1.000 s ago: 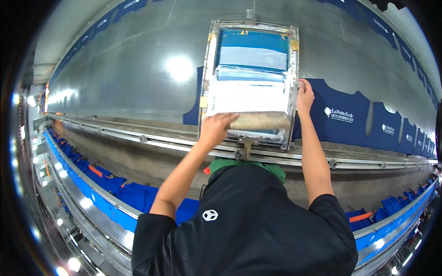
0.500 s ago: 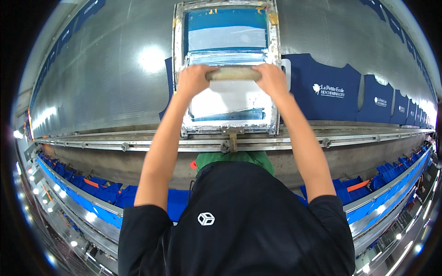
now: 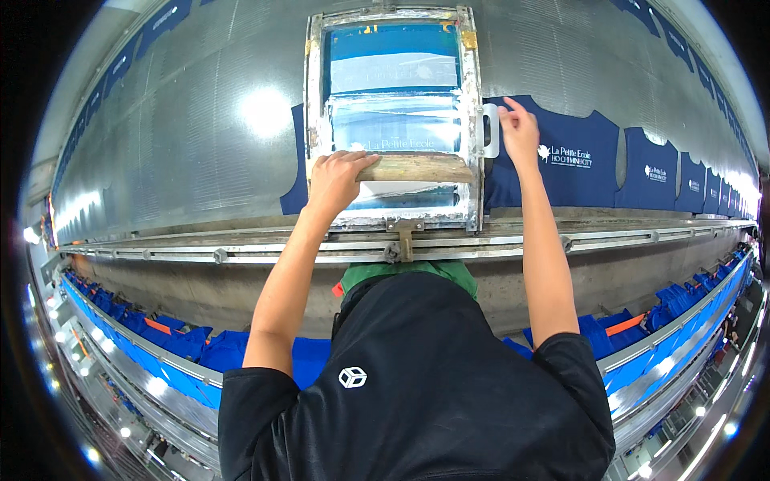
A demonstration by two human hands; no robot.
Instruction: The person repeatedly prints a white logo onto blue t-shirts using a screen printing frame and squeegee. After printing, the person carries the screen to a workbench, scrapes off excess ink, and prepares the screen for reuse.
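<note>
A screen-printing frame (image 3: 316, 88) with a blue-and-white mesh lies over a navy fabric piece (image 3: 293, 172) on the long table. My left hand (image 3: 335, 178) is closed round the left end of a wooden-handled squeegee (image 3: 421, 167), which lies across the lower part of the mesh. White lettering shows through the mesh just above it. My right hand (image 3: 520, 132) is off the squeegee, beside the white side handle (image 3: 491, 144) at the frame's right edge. Its fingers are slightly apart and hold nothing. Below it lies a navy shirt panel (image 3: 589, 132) printed in white.
More printed navy panels (image 3: 650, 168) run off to the right along the grey table (image 3: 208, 152). A metal rail (image 3: 321, 255) edges the table's near side, with a bracket (image 3: 407, 240) joining the frame there. Blue fabric pieces (image 3: 184, 343) lie on a rack behind me.
The squeegee has come nearer to me down the mesh, uncovering the lettering. My right hand has let go of it and moved right to the side handle; my left stays on it.
</note>
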